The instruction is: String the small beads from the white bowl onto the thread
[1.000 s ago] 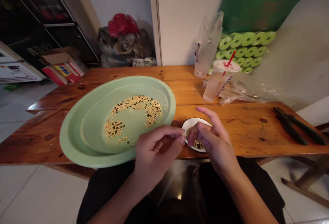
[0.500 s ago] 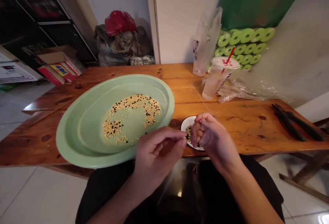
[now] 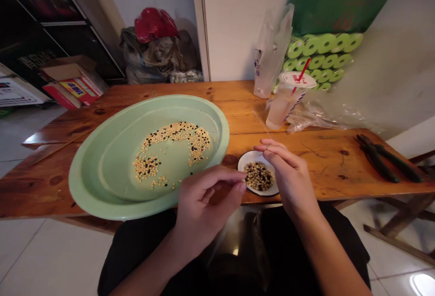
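My left hand [image 3: 209, 207] is between the green basin and the white bowl, its thumb and forefinger pinched. A tiny pale round piece shows at the fingertips, too small to name surely. My right hand [image 3: 288, 169] is over the bowl's right side, thumb and forefinger closed on a thin needle-like strand [image 3: 267, 148]. The white dark-rimmed bowl [image 3: 242, 162] holds small brownish and black round grains or beads [image 3: 258, 176]. In the wide green basin [image 3: 102, 196], yellow and black round grains or beads [image 3: 176, 130] lie spread in a curved band.
On the wooden bench [image 3: 322, 151], dark-handled pliers [image 3: 387, 157] lie to the right. Behind the bowl stand a lidded drink cup [image 3: 288, 99] with a red straw and a plastic bag [image 3: 270, 55]. An opened box [image 3: 76, 85] is at the far left.
My right hand has shifted rightward and its fingers have straightened, uncovering more of the bowl. The left hand keeps its pinch in nearly the same place.
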`<state>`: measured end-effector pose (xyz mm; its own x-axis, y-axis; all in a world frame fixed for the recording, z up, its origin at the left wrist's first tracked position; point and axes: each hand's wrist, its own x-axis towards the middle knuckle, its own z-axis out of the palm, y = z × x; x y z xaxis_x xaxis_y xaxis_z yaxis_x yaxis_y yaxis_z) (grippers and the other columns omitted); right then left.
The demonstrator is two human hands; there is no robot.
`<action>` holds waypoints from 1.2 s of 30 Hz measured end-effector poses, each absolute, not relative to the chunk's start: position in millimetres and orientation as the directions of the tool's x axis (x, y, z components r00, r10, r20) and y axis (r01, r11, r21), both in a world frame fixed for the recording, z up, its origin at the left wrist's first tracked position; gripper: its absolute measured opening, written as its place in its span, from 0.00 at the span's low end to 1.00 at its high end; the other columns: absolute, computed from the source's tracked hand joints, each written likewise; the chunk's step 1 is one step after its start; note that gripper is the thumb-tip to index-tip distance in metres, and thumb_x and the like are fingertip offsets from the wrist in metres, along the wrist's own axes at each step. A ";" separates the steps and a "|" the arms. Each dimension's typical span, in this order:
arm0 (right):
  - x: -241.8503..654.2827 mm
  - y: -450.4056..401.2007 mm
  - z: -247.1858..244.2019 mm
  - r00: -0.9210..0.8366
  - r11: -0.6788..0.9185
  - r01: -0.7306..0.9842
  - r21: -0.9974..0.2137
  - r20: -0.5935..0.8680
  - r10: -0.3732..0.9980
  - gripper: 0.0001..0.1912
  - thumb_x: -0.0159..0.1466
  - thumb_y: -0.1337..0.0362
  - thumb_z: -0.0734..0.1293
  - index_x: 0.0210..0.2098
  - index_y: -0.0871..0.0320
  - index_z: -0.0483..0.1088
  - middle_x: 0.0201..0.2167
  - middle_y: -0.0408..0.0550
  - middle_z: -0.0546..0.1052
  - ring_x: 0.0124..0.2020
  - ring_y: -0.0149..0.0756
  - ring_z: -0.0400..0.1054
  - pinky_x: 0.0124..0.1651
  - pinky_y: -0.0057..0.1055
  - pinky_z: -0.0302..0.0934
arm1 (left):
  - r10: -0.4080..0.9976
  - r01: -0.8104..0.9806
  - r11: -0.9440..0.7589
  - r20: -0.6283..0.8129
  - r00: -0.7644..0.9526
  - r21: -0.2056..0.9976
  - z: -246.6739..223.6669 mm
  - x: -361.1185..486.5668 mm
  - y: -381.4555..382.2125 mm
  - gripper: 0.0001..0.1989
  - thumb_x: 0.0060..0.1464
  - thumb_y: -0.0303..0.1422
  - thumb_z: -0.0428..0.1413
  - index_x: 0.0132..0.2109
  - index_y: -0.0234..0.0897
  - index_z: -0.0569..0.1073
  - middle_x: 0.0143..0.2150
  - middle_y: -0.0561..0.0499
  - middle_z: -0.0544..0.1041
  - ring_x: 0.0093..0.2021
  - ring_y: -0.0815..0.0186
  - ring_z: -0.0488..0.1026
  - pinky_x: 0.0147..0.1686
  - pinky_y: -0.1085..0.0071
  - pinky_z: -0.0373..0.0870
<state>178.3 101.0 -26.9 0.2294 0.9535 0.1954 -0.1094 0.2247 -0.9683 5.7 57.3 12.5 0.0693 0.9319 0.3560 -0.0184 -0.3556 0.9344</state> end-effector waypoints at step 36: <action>157.5 60.7 -4.2 -0.106 0.627 0.410 -0.662 0.649 0.754 0.10 0.64 0.76 0.64 0.39 0.58 0.74 0.27 0.46 0.68 0.29 0.36 0.62 0.33 0.38 0.57 | 0.922 0.092 -0.384 0.377 0.083 0.919 14.2 4.3 59.4 0.10 0.56 0.22 0.59 0.41 0.40 0.81 0.38 0.53 0.81 0.37 0.72 0.77 0.39 0.78 0.75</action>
